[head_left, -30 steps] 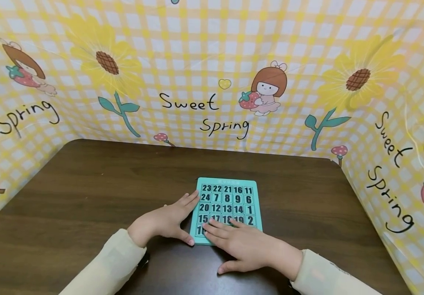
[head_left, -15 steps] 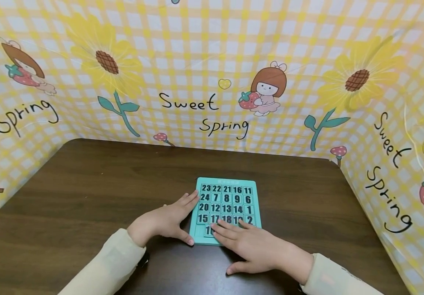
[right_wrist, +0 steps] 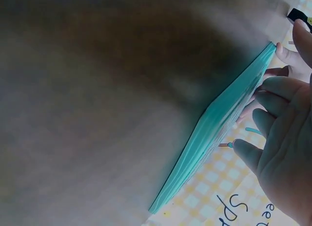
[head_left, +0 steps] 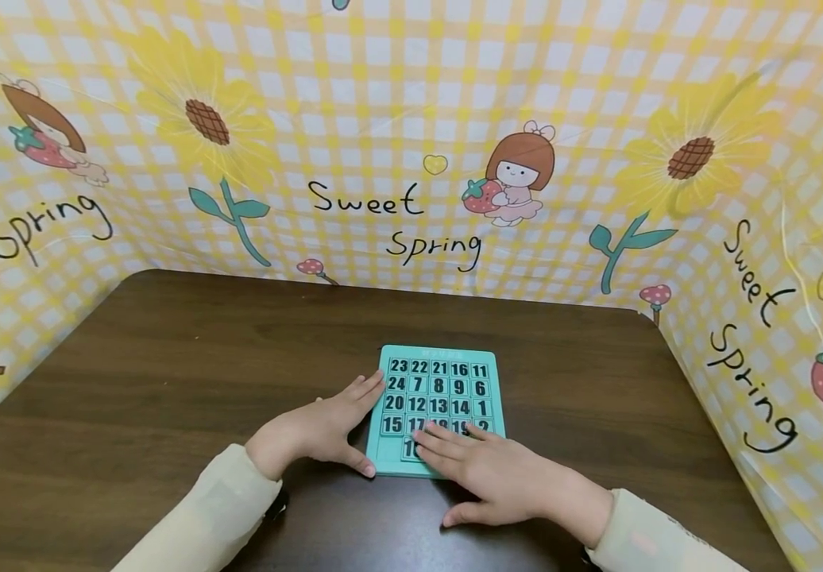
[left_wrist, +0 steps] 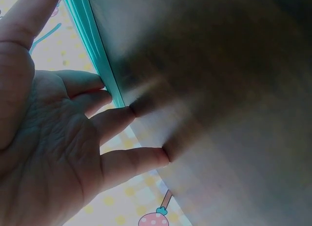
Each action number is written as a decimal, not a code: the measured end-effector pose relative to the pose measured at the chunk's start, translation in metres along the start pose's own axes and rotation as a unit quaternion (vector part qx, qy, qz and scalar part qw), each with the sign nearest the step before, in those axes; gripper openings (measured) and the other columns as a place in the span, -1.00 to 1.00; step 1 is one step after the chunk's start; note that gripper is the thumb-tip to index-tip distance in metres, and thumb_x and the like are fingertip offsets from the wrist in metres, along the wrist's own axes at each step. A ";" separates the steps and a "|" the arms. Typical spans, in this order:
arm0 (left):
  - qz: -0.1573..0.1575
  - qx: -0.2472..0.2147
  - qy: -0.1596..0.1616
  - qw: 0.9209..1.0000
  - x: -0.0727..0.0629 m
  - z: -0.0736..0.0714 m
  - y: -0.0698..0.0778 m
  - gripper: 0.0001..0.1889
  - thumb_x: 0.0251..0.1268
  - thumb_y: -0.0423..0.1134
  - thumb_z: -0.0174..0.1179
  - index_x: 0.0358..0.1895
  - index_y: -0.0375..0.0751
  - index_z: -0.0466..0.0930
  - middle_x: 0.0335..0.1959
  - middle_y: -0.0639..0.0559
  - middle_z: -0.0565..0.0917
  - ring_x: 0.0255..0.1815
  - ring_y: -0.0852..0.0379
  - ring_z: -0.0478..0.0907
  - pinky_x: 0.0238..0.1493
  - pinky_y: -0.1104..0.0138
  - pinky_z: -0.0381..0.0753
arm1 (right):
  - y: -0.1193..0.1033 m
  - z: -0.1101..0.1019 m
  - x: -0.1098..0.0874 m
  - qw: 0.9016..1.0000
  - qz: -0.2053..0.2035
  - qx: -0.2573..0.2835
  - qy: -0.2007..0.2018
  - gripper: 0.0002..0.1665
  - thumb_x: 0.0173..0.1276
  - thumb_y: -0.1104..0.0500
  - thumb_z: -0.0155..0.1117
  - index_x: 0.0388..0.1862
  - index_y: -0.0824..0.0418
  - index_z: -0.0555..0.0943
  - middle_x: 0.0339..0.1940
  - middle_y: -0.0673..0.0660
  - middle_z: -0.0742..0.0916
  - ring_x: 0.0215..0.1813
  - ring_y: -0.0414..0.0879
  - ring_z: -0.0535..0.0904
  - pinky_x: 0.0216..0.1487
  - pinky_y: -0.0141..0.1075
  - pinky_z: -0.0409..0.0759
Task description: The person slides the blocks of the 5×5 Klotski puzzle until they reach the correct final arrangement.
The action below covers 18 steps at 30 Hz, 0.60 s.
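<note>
A turquoise number slide puzzle (head_left: 376, 445) lies flat on the table, its black-numbered tiles in rows. Along its left edge my left hand (head_left: 326, 425) is spread, with the thumb by the lower left corner and the fingertips higher up the side. Straight fingers of my right hand (head_left: 497, 477) rest on the lower rows and cover part of them. Just left of those fingertips a tile (head_left: 409, 450) beginning with 1 shows, its second digit partly covered. A bare slot is at the bottom left of the frame. In the left wrist view, fingertips touch the table beside the turquoise edge (left_wrist: 95, 46).
The dark brown wooden table (head_left: 240, 342) spreads around the puzzle. A yellow checked cloth (head_left: 397, 95) with flowers and lettering stands at the back and both sides. Black bands show at the cuffs of the sleeves (head_left: 218, 500).
My right hand has shifted right across the bottom row. The tile under its fingertips has slid right too, leaving the lower left slot bare. The left hand has barely moved.
</note>
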<state>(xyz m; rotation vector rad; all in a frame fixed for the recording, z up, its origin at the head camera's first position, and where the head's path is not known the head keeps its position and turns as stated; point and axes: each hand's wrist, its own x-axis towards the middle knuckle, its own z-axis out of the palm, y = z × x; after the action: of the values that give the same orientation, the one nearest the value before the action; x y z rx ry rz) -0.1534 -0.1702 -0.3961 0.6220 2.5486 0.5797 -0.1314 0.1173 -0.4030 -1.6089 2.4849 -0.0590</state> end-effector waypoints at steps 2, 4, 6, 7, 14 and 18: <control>-0.001 0.000 0.000 1.000 0.000 0.000 0.000 0.27 -0.05 0.18 0.50 0.61 -0.24 -0.15 0.67 -0.08 -0.22 0.67 -0.20 -0.24 0.25 -0.54 0.04 | 0.003 -0.002 0.006 1.000 -0.001 0.002 0.005 -0.04 0.46 -0.40 -0.04 0.61 0.12 0.12 0.67 0.02 0.12 0.67 -0.05 -0.02 0.47 0.16 0.27; -0.001 -0.002 0.000 1.000 -0.001 -0.001 0.000 0.27 -0.04 0.18 0.50 0.61 -0.25 -0.15 0.67 -0.08 -0.21 0.66 -0.20 -0.24 0.25 -0.54 0.03 | 0.007 -0.003 0.012 1.000 0.002 0.006 0.010 -0.04 0.46 -0.39 -0.03 0.62 0.11 0.10 0.67 0.01 0.10 0.67 -0.06 -0.04 0.48 0.16 0.25; -0.001 -0.004 -0.001 1.000 -0.001 -0.001 0.000 0.27 -0.03 0.18 0.49 0.61 -0.24 -0.15 0.67 -0.08 -0.21 0.67 -0.20 -0.24 0.26 -0.53 0.02 | 0.010 -0.004 0.018 1.000 0.007 0.012 0.012 -0.03 0.46 -0.38 -0.02 0.63 0.11 0.07 0.68 0.01 0.08 0.68 -0.07 -0.08 0.50 0.16 0.21; -0.001 -0.004 -0.003 1.000 0.000 0.000 0.000 0.26 -0.03 0.18 0.49 0.61 -0.24 -0.15 0.67 -0.08 -0.22 0.67 -0.20 -0.25 0.26 -0.53 0.02 | 0.011 -0.004 0.021 1.000 0.010 0.015 0.013 -0.02 0.45 -0.38 -0.01 0.63 0.10 0.05 0.68 0.00 0.06 0.68 -0.07 -0.10 0.51 0.16 0.20; 0.002 -0.004 -0.009 1.000 0.000 0.001 0.000 0.26 -0.03 0.18 0.48 0.61 -0.24 -0.16 0.67 -0.09 -0.24 0.66 -0.21 -0.27 0.25 -0.54 0.02 | 0.017 -0.003 0.038 1.000 0.005 0.003 0.015 0.01 0.44 -0.42 -0.04 0.64 0.10 0.01 0.69 0.00 0.02 0.69 -0.08 -0.15 0.52 0.19 0.15; 0.003 0.001 -0.008 1.000 0.001 0.001 -0.002 0.26 -0.01 0.20 0.47 0.62 -0.23 -0.17 0.67 -0.08 -0.24 0.67 -0.20 -0.28 0.26 -0.54 0.02 | 0.018 -0.003 0.044 1.000 0.005 -0.014 0.010 0.02 0.43 -0.44 -0.06 0.64 0.10 0.02 0.68 0.00 0.03 0.69 -0.08 -0.14 0.52 0.20 0.14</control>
<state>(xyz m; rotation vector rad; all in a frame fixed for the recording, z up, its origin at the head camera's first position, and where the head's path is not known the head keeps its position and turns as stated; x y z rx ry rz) -0.1539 -0.1711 -0.3982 0.6342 2.5342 0.5717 -0.1657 0.0846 -0.4080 -1.6150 2.5194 -0.0412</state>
